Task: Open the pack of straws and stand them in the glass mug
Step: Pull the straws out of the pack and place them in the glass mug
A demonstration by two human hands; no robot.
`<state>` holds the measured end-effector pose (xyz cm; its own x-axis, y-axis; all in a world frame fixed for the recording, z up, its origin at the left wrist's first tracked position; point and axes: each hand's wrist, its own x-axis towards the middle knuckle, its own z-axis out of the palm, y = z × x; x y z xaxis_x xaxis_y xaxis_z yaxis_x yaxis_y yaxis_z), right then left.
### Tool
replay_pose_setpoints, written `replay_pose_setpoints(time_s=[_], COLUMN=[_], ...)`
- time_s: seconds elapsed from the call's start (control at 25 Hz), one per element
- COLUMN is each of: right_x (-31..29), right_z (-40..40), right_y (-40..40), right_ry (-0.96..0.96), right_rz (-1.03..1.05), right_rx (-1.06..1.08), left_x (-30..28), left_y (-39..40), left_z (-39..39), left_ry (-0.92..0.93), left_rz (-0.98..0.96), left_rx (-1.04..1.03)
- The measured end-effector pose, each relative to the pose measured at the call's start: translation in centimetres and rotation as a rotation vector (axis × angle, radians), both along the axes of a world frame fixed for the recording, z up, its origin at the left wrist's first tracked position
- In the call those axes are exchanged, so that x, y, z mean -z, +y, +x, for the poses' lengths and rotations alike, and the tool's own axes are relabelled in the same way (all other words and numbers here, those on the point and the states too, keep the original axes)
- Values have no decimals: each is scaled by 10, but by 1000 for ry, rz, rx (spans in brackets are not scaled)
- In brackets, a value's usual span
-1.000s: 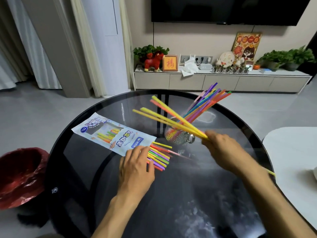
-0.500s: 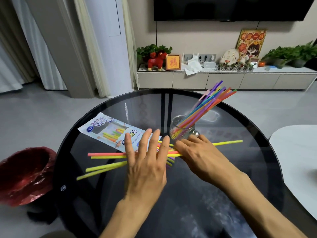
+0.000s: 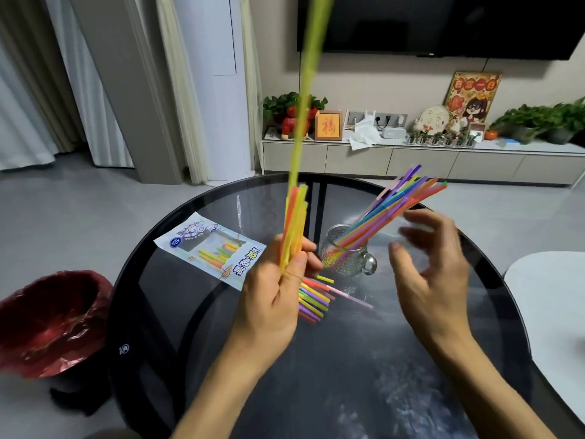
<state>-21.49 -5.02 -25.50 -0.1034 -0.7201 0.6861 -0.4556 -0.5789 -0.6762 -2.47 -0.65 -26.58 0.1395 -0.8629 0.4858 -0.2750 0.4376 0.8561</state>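
Raised off the table (image 3: 364, 391), light, slippery straws (image 3: 292, 229) are standing pinched near their bottoms in left hand (image 3: 272, 299) fingers; right hand (image 3: 430, 274) is hovering released beside the mug (image 3: 343, 258).

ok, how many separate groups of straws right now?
3: a bundle held upright in the left hand, a bunch leaning in the glass mug, and a pile sticking out of the pack. Single straws uncountable.

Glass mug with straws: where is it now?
In the head view, the textured glass mug stands mid-table between the left hand and right hand, just beyond the printed straw pack.
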Motion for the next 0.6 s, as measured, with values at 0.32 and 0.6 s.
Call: replay_pose_setpoints(time_s=[0.32, 0.6], right_x=[11, 13], right_z=[26, 28], right_y=[9, 11], right_ry=[-222, -191], right_rz=[375, 453], right_rx=[-543, -674], left_x=[27, 28], left_y=[-6, -6], left_z=[-8, -1], left_ry=[191, 152], left_rz=[76, 115], left_rx=[159, 249])
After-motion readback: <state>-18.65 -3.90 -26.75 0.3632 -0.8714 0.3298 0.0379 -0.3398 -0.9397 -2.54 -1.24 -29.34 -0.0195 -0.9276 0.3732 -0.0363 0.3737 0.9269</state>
